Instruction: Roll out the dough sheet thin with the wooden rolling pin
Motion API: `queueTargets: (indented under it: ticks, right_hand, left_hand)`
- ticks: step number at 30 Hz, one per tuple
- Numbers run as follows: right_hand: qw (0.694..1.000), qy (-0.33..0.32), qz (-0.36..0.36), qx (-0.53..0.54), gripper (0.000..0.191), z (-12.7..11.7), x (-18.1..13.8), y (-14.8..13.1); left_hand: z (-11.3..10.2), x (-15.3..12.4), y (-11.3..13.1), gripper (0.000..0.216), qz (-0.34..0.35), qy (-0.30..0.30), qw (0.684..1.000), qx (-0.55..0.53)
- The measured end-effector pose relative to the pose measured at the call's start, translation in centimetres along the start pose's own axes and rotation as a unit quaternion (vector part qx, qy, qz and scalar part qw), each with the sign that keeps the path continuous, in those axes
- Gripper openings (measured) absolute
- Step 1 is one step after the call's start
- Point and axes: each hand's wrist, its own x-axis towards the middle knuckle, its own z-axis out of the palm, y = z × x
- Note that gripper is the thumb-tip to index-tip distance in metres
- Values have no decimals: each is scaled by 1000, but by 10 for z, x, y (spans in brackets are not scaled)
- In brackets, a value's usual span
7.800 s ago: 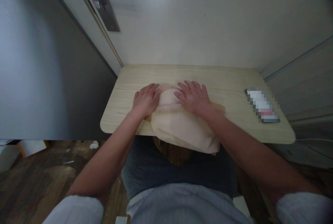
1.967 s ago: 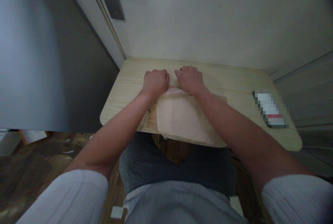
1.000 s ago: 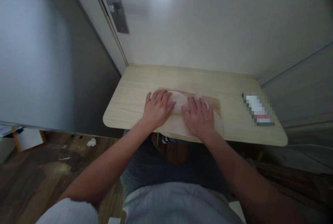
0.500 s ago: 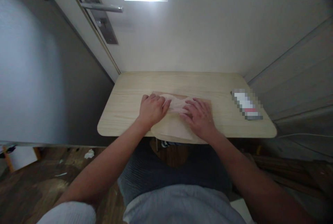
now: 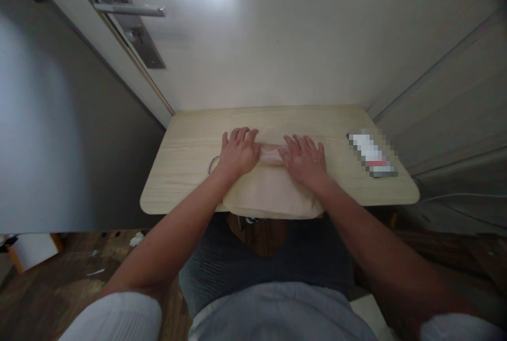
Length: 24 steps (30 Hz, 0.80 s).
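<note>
Here, both bare hands lie palm-down on a pale cream sheet [image 5: 273,190], perhaps cloth, though the view is too soft to settle the material. The left hand [image 5: 238,152] rests on the sheet's far left part, its fingers loosely spread and pointing away, the thumb turned inward. The right hand [image 5: 304,157] mirrors it on the far right part, fingers fanned wide and thumb pointing toward the left hand. Between the two thumbs runs a paler gathered band [image 5: 271,155] of the sheet, while the rest spreads nearer than both hands and reaches just past the front edge of the wood-grain table [image 5: 190,135]. Just beside the left hand, on its outer side, a metal ring [image 5: 212,164] shows as a curved piece. Well apart from the right hand, on its outer side, a phone [image 5: 372,153] with a pixelated face lies flat on the table. Beyond the left hand, higher up, a lever handle [image 5: 130,10] juts from a pale door [image 5: 253,56].
</note>
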Motion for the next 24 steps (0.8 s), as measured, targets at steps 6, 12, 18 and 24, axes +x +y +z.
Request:
queueTargets:
  ticks: [6, 12, 18, 24]
  right_hand:
    - [1000, 9, 8, 3, 58, 5, 20, -1]
    - [1000, -11, 19, 5, 57, 5, 33, 0]
    - [999, -31, 22, -2, 57, 6, 50, 3]
    - [998, -60, 17, 4, 60, 6, 64, 6]
  left_hand:
    - [6, 20, -7, 43, 3, -12, 1000, -15]
    - [6, 35, -10, 42, 0, -29, 1000, -7]
    - [5, 48, -12, 41, -1, -38, 999, 7]
    - [7, 58, -14, 41, -15, -17, 1000, 17]
